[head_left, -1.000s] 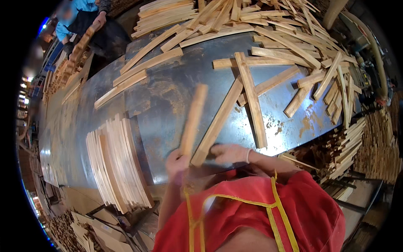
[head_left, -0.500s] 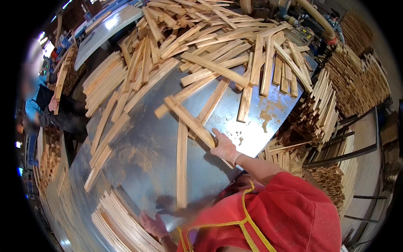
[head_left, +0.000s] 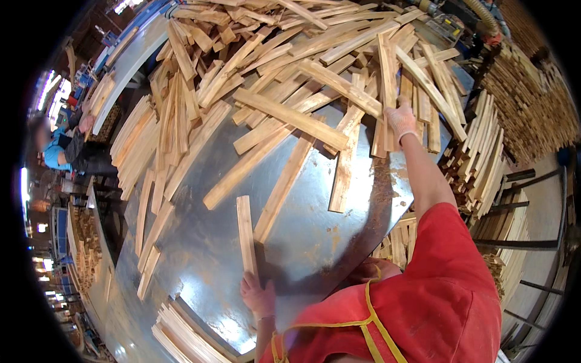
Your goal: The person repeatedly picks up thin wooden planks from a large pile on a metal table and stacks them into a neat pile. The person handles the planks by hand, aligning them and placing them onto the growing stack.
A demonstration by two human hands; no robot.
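Note:
My left hand [head_left: 258,296], in a thin pale glove, is closed round the near end of a short wooden board [head_left: 245,233], which points away from me over the metal table [head_left: 212,242]. The right arm is stretched far forward. At its end my gloved right hand [head_left: 402,123] grips the near right end of another wooden board [head_left: 339,86], which lies slantwise on the pile; its fingertips are partly hidden. Just in front of my left hand, another loose board [head_left: 284,187] lies slantwise on the metal.
A large heap of loose boards [head_left: 284,45] covers the table's far side. A neat stack of thin strips [head_left: 187,333] sits at the near left. Stacked wood [head_left: 520,97] and a metal rack [head_left: 520,244] stand right. A person in blue [head_left: 57,151] is at the far left.
My right hand has moved forward and right, carrying its board onto the pile. My left hand has left the strip stack's side and taken hold of a board. The view has shifted.

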